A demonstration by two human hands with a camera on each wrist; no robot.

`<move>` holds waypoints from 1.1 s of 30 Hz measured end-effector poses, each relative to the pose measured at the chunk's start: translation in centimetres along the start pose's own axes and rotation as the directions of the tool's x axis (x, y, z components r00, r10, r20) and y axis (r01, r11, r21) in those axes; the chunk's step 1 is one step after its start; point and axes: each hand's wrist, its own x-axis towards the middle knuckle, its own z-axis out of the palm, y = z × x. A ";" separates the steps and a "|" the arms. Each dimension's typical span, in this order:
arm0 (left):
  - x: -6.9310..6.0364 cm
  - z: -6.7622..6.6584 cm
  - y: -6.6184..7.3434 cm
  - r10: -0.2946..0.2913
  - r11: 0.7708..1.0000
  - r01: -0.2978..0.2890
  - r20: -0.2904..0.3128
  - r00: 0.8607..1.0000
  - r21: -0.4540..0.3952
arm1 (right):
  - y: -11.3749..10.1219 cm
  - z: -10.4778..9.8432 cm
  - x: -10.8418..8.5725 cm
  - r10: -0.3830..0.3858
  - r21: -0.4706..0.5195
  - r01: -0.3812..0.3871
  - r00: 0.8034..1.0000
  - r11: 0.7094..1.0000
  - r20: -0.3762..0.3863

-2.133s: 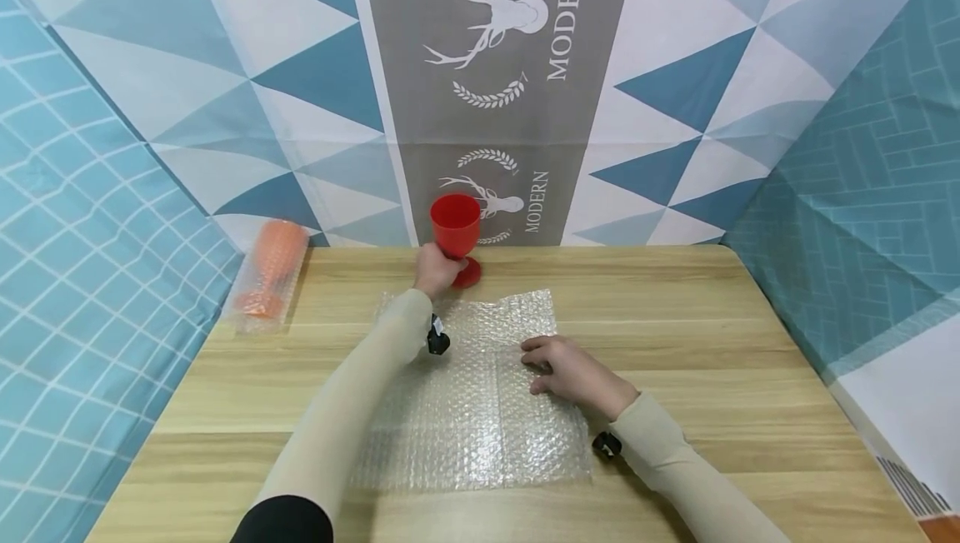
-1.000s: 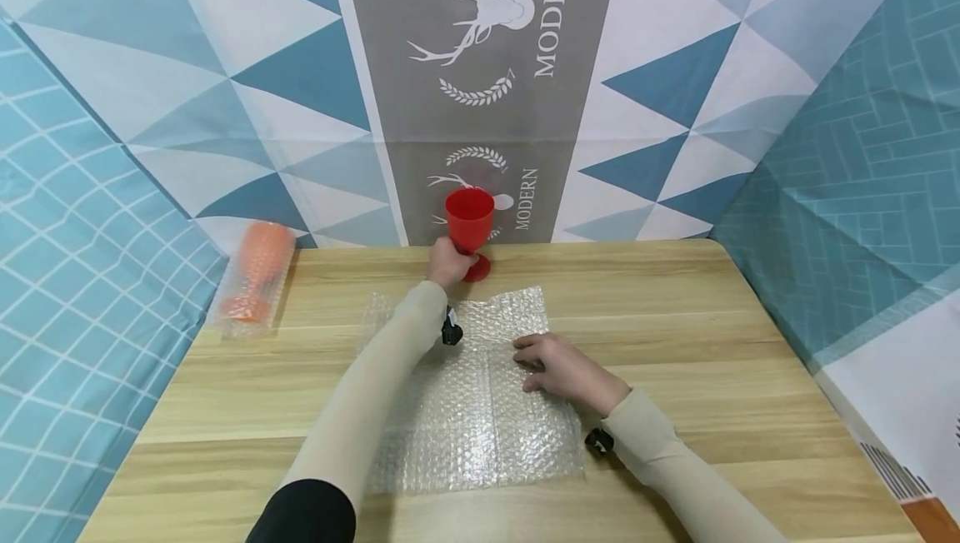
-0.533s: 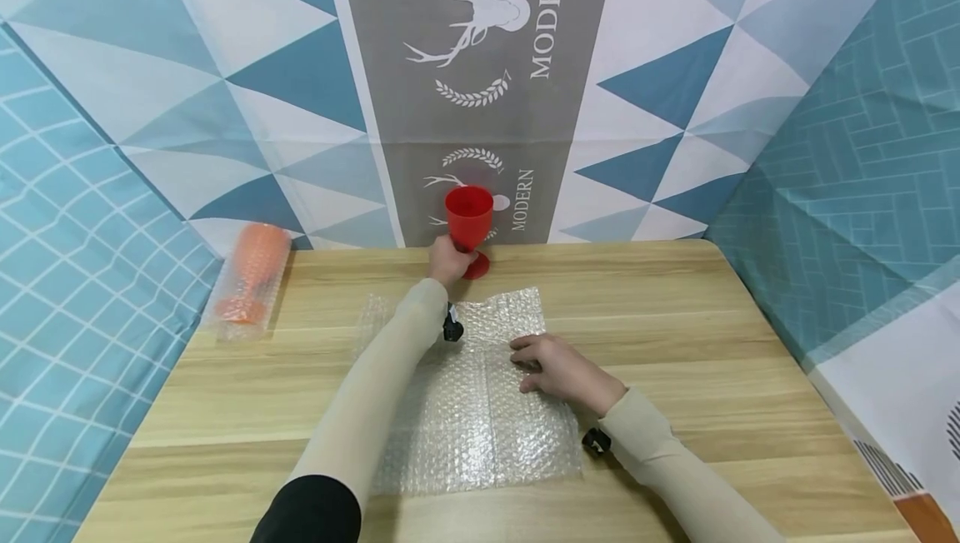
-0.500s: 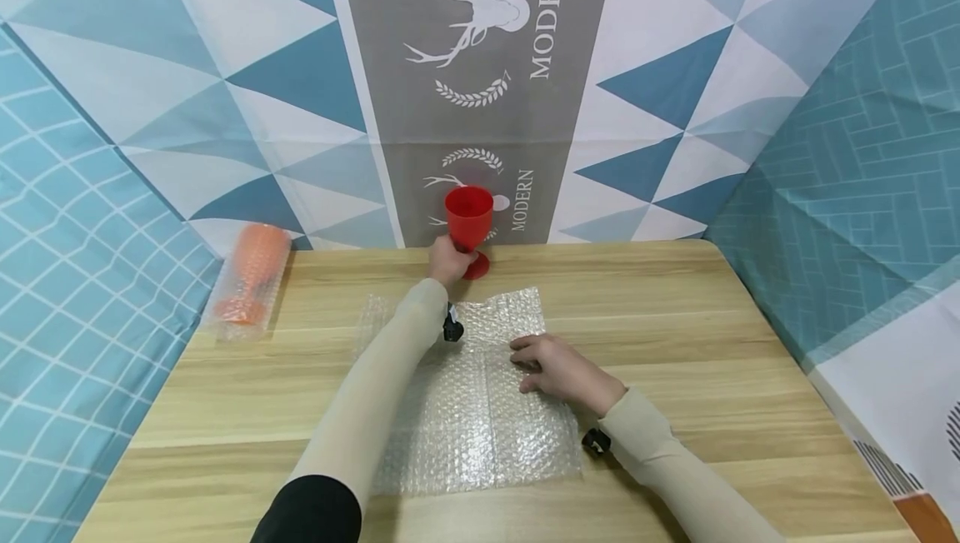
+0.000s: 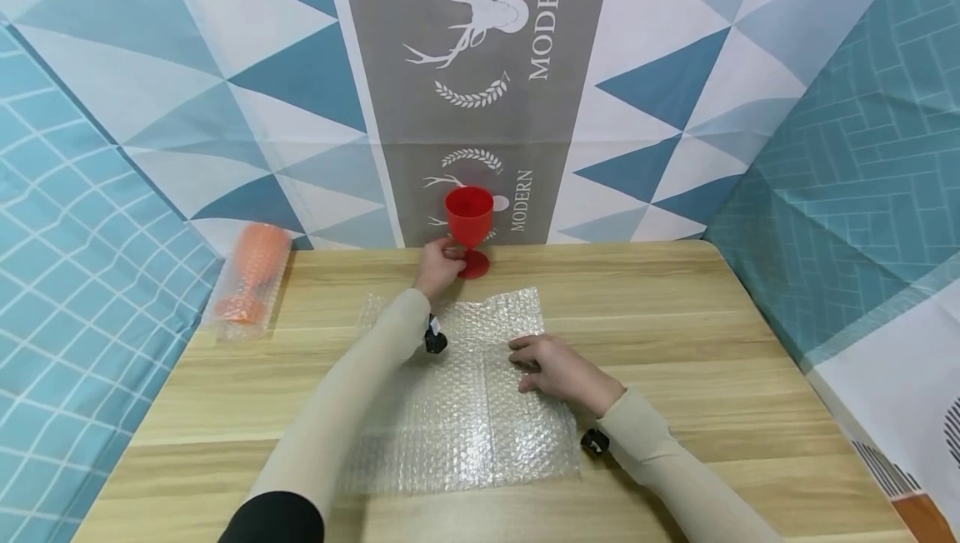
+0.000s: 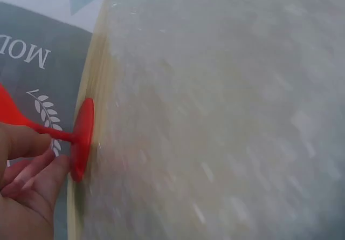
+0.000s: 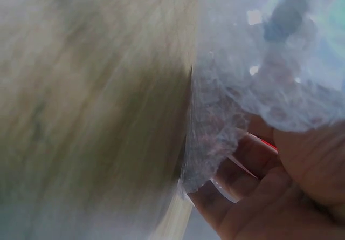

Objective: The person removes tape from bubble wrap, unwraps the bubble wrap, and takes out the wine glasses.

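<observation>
A red goblet (image 5: 469, 214) stands upright near the table's back edge, just beyond a sheet of bubble wrap (image 5: 457, 410). My left hand (image 5: 437, 266) is beside its stem, with loosely bent fingers that no longer wrap round it. In the left wrist view the goblet's red base (image 6: 82, 140) shows next to the left hand's fingertips (image 6: 60, 167). My right hand (image 5: 562, 371) rests on the right part of the bubble wrap, fingers spread. The right wrist view has the right hand's fingers (image 7: 237, 178) at a crinkled wrap edge (image 7: 213, 143).
An orange goblet-shaped thing (image 5: 257, 268) wrapped in bubble wrap lies at the table's back left corner. The wooden table (image 5: 660, 310) backs onto a patterned wall covering (image 5: 480, 127). Blue tiled sheets (image 5: 75, 276) hang at the sides.
The red goblet first shifted slightly right in the left hand's grip. Since then the left hand has loosened from the stem and drawn back leftward. The right hand has stayed on the wrap.
</observation>
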 end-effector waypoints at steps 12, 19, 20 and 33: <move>-6.6 -5.3 -0.4 0.128 0.966 -0.152 0.122 0.984 0.210 | -0.1 0.4 -0.1 -0.009 -0.001 0.009 1.000 1.000 -0.001; -11.2 -7.1 -0.5 0.179 0.932 -0.248 0.260 0.949 0.264 | 0.1 0.5 -0.3 0.007 0.021 -0.007 1.000 1.000 -0.004; -11.8 -7.3 -0.5 0.178 0.928 -0.254 0.276 0.945 0.272 | 0.1 0.4 -0.2 0.009 0.021 -0.009 1.000 1.000 -0.006; -19.8 -11.0 -1.5 0.108 0.879 -0.256 0.356 0.928 0.402 | 0.3 0.3 -0.5 0.011 0.033 -0.011 1.000 0.999 0.009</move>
